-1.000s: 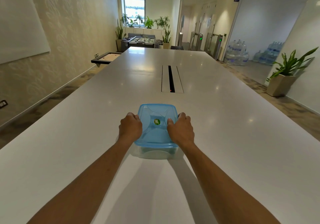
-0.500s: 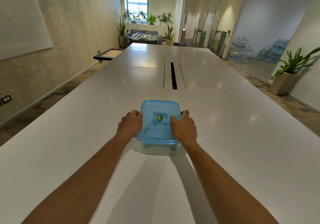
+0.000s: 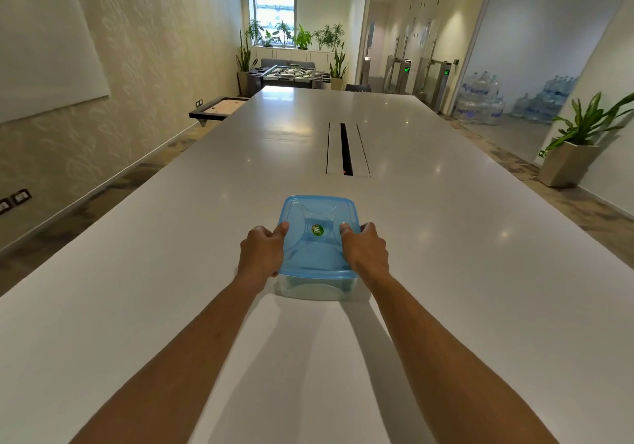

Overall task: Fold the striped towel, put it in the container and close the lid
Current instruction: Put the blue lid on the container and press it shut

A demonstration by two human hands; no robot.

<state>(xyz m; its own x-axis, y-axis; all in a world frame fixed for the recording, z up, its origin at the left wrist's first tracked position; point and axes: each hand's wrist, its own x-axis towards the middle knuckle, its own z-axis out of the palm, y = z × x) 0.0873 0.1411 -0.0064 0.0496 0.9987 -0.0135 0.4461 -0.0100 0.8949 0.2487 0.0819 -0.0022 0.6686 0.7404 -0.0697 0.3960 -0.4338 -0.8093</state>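
A clear plastic container [image 3: 314, 287] stands on the white table [image 3: 137, 272] right in front of me. Its translucent blue lid [image 3: 317, 217], with a green round sticker in the middle, sits on top. My left hand [image 3: 262, 253] grips the left side of the lid and container, thumb resting on the lid. My right hand [image 3: 365, 251] grips the right side the same way. The striped towel cannot be made out; only a faint pale-blue mass shows through the container's front wall.
A long cable slot [image 3: 346, 150] runs along the table's middle beyond the container. Off the table: a potted plant [image 3: 579, 145] at right, water bottles [image 3: 480, 100], a foosball table [image 3: 291, 76] at the far end.
Both hands have stayed on the lid's two sides; my thumbs have shifted slightly forward on it. My view has tilted a little.
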